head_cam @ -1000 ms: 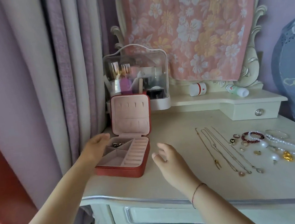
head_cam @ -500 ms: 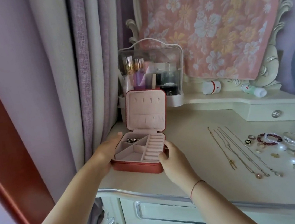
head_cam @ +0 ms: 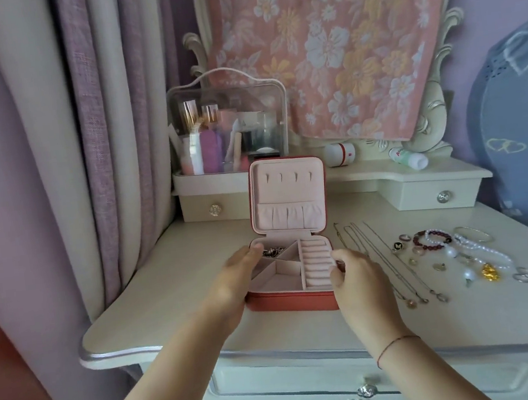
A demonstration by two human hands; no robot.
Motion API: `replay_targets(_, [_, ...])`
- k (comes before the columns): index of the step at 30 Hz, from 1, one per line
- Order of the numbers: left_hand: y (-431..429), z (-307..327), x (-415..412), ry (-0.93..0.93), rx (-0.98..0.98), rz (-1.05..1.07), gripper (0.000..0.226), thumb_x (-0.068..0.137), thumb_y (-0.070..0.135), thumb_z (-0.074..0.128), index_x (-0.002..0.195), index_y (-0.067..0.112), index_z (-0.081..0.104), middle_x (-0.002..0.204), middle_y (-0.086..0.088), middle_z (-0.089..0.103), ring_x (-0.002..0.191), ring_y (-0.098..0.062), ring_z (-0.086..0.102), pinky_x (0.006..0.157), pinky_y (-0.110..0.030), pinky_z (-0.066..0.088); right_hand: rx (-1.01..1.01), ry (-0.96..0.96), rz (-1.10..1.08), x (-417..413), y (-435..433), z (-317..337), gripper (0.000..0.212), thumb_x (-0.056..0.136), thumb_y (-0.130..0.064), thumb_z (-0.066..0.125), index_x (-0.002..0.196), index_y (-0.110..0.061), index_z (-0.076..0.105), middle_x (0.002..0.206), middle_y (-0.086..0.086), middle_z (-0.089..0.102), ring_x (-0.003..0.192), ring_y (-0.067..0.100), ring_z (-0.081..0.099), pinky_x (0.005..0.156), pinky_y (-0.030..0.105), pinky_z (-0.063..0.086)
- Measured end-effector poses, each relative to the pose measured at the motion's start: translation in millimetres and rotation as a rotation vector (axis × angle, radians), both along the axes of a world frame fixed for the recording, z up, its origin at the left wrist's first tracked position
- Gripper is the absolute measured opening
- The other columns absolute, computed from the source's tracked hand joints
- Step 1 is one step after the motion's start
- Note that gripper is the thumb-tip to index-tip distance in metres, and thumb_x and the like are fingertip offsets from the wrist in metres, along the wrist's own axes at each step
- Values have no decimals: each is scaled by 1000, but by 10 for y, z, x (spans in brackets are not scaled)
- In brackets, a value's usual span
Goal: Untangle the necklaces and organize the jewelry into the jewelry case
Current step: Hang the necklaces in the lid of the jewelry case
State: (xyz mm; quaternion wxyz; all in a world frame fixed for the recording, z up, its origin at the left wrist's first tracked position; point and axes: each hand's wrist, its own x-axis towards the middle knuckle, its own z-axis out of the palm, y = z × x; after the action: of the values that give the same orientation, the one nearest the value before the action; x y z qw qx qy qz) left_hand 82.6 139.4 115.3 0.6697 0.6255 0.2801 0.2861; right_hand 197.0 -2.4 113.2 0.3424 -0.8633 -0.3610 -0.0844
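A red jewelry case (head_cam: 294, 304) with pink lining stands open on the white dressing table (head_cam: 175, 295), its lid upright. A small dark piece of jewelry (head_cam: 273, 251) lies in its back left compartment. My left hand (head_cam: 232, 279) rests against the case's left side with fingers fairly straight. My right hand (head_cam: 354, 271) grips the right rim, fingers curled over it. Just right of the case lie several thin necklaces (head_cam: 382, 262), laid out side by side. Beyond them are bead bracelets (head_cam: 431, 240), pearls (head_cam: 485, 252), a gold pendant (head_cam: 490, 271) and rings (head_cam: 524, 275).
A clear cosmetics organiser (head_cam: 231, 131) stands on the raised shelf behind the case. A white jar (head_cam: 339, 155) and a tube (head_cam: 407, 158) lie on that shelf. Curtains (head_cam: 102, 152) hang close at the left. A floral cloth (head_cam: 337, 43) covers the mirror.
My right hand has taken hold of the case's right rim. Between both hands the case has moved from the table's left corner rightward, close to the necklaces.
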Motion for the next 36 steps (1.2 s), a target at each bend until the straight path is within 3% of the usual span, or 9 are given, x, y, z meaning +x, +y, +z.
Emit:
replay_targets(3, [-53,-3,104,40,0,29,30,101,30,47,112,11,66,106,-13,73,94,-26,68,79,-32,46,12,-18,1,126,-37,-22,25,95,-13,48,116,-12,62,108,4,66,99,22,58,68,22,27])
replay_targets(7, [-81,-28,155,120,85,55,27,99,35,50,111,17,65,107,-6,72,102,-24,66,89,-32,47,44,-35,20,214,-117,-11,23,95,-17,51,114,-13,64,107,3,67,97,22,59,70,24,36])
replay_targets(10, [-170,14,197,163,467,99,14,97,29,56,105,33,66,108,6,65,95,-10,60,79,-13,44,190,-29,-12,292,-317,-10,22,94,-18,53,110,-13,68,105,2,70,94,17,62,72,21,37])
replay_targets(13, [-265,93,335,222,870,77,15,90,30,63,103,30,72,105,8,65,102,-17,60,90,-32,47,312,0,-10,372,-559,-94,17,91,-10,56,100,-14,70,99,-1,70,83,7,57,66,13,37])
replay_targets(15, [-368,175,463,279,1010,-20,21,89,27,66,107,21,73,107,4,69,100,-14,61,91,-27,47,340,-9,-13,393,-681,-164,16,89,-5,59,95,-15,70,94,-3,69,80,8,57,67,9,37])
replay_targets(19, [-594,310,800,411,1203,-256,28,86,31,70,112,21,72,111,4,68,105,-14,55,87,-23,36,403,-50,-32,415,-800,-266,20,84,1,63,90,-17,68,88,-5,67,80,15,62,69,27,49])
replay_targets(26, [-741,307,1143,634,1313,-409,19,83,35,70,101,29,74,101,13,70,103,-10,53,84,-28,18,466,-83,-50,433,-836,-342,19,83,0,63,92,-15,68,89,-3,67,81,16,62,70,32,53])
replay_targets(31, [-767,330,1139,639,1233,-435,13,83,25,69,94,25,76,76,17,58,84,-4,47,83,-30,20,464,-69,-66,424,-824,-339,20,82,1,64,92,-16,68,88,-4,67,81,14,60,69,26,49])
replay_targets(36, [-751,320,1124,610,1226,-427,13,87,24,67,97,27,76,82,16,62,81,0,43,85,-31,22,443,27,-63,413,-842,-308,20,84,-2,62,92,-19,67,89,-8,66,82,7,60,70,17,46])
